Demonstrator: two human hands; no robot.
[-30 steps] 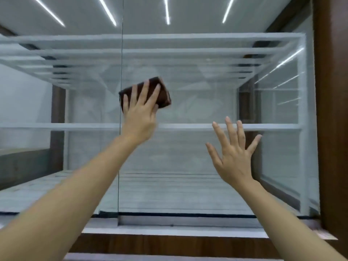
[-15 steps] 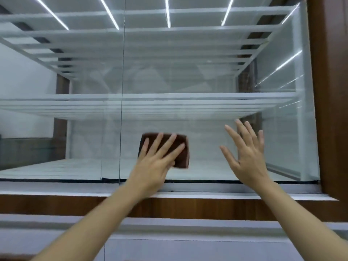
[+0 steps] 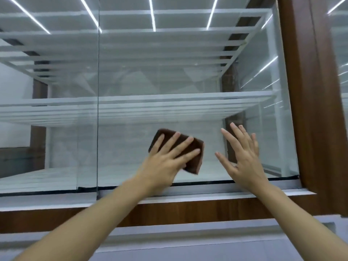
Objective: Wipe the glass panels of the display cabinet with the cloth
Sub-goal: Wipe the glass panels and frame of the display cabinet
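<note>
Cloth, dark brown, folded to a thick pad, tilted with its right end lower. It lies flat against the right-hand glass panel of the display cabinet, low on the pane, just above the bottom rail.

Left hand lies on top of the cloth. Fingers straight and spread, pressing it to the glass; nothing curled round it. The pad's upper left corner and its right end show past the fingers.

Right hand is just beside the cloth, on its right, not touching it. Palm faces the pane, fingers apart and straight, holding nothing. Whether the palm meets the glass, I cannot tell. Both forearms are bare and reach up from below.

Vertical seam divides this panel from the one on the left. Behind the glass, a white slatted shelf runs across at mid height, with more white slats above it near the top. The cabinet floor inside is pale.

Wooden upright, dark brown, closes the panel on the right. A wooden band of the same colour runs under the rail, with a pale grey front below that.

Ceiling light strips show as thin white lines overhead and repeat as reflections in the side glass at right.
</note>
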